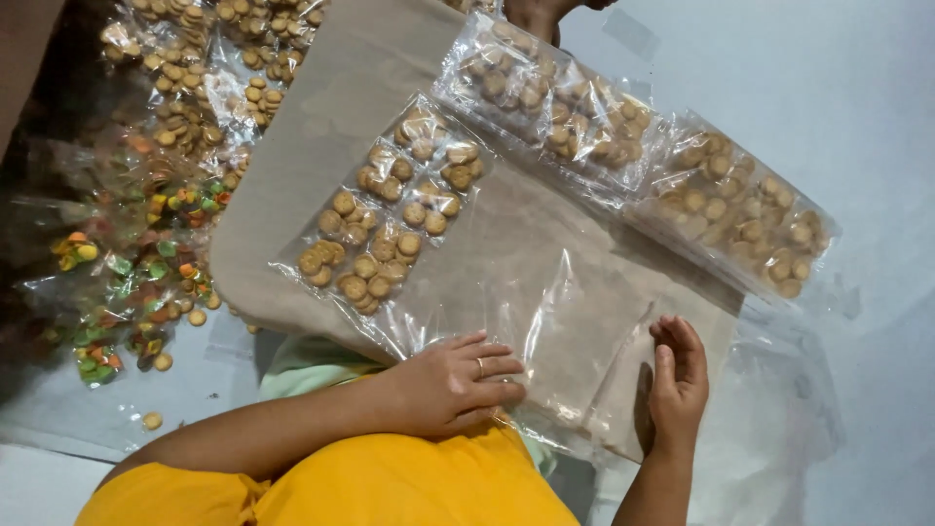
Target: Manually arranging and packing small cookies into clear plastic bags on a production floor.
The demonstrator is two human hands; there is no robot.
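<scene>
My left hand (456, 378) lies flat, fingers spread, on clear plastic sheeting (545, 292) that covers a beige board (321, 127). A ring sits on one finger. My right hand (676, 380) rests edge-on at the sheeting's right side, fingers straight and together, holding nothing. On the board, under the plastic, a sealed strip of small round biscuits (390, 219) lies above my left hand. Two more clear packs of biscuits lie further back: one (555, 102) at the top and one (745, 219) at the right.
Several clear bags of round biscuits (209, 68) are heaped at the upper left. Bags of colourful sweets (136, 273) and loose biscuits lie at the left. Another person's hand (541, 15) shows at the top edge. The floor is pale grey.
</scene>
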